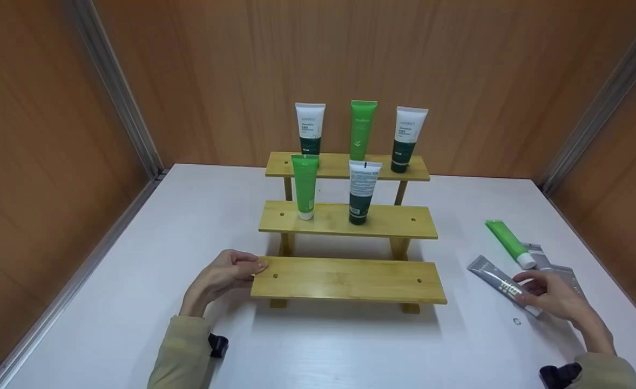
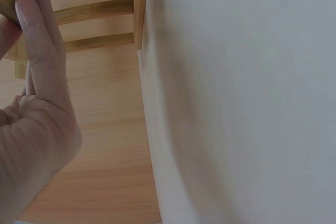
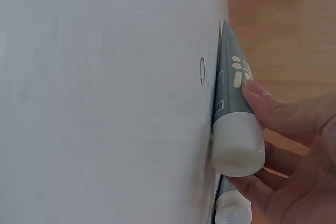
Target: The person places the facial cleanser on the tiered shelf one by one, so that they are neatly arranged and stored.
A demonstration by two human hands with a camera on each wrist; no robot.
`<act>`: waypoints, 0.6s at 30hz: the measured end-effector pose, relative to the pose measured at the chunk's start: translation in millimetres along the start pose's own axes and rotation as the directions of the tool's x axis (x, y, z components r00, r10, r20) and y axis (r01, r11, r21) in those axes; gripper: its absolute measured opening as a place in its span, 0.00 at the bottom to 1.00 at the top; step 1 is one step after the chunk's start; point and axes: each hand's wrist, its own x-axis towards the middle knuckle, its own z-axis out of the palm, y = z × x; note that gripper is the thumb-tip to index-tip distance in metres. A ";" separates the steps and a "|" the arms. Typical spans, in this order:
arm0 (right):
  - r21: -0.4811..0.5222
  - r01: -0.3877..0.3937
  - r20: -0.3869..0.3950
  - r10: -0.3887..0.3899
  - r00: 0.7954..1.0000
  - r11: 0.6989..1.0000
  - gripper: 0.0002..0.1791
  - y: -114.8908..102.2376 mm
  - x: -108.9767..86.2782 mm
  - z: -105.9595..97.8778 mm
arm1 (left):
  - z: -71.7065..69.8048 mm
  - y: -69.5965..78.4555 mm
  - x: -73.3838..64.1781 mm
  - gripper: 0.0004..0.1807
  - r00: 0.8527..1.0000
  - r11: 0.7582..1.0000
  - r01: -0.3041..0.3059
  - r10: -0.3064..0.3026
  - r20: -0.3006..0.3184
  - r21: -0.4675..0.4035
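Observation:
My left hand [image 1: 226,275] pinches the left end of the lowest board of a three-step wooden display stand [image 1: 350,278], thumb on top and fingers beneath. On the right of the table, my right hand [image 1: 553,297] has thumb and fingers around a grey tube [image 1: 499,281] near its white cap [image 3: 239,145]. That tube lies flat on the white table. Right beside it lie a green tube [image 1: 509,243] with a white cap and more grey tubes [image 1: 569,278], partly covered by the hand.
White-and-dark-green tubes [image 1: 310,127] flank a green tube [image 1: 362,129] on the top step. The middle step holds a green tube [image 1: 304,186] and a white-and-dark-green one [image 1: 362,192]. A small ring mark [image 1: 516,321] shows on the table. Wood panels [image 1: 350,65] enclose the table.

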 end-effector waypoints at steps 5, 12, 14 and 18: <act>0.003 0.008 -0.018 -0.008 1.000 1.000 0.29 -1.7 0.7 1.6 | 0.3 -0.2 0.4 0.25 1.000 1.000 0.006 -0.006 -0.007 0.003; -0.007 0.028 -0.059 -0.028 0.998 1.000 0.28 -4.3 1.5 5.6 | 1.6 1.2 1.2 0.27 0.999 0.999 0.027 -0.027 -0.023 0.031; -0.009 0.033 -0.072 -0.034 0.997 0.999 0.28 -5.3 1.9 7.3 | 2.0 1.6 1.2 0.27 0.999 0.999 0.032 -0.031 -0.028 0.036; -0.006 0.062 -0.104 -0.062 0.993 0.998 0.28 -8.0 2.8 11.2 | 3.1 2.3 0.7 0.28 0.999 0.999 0.033 -0.032 -0.034 0.036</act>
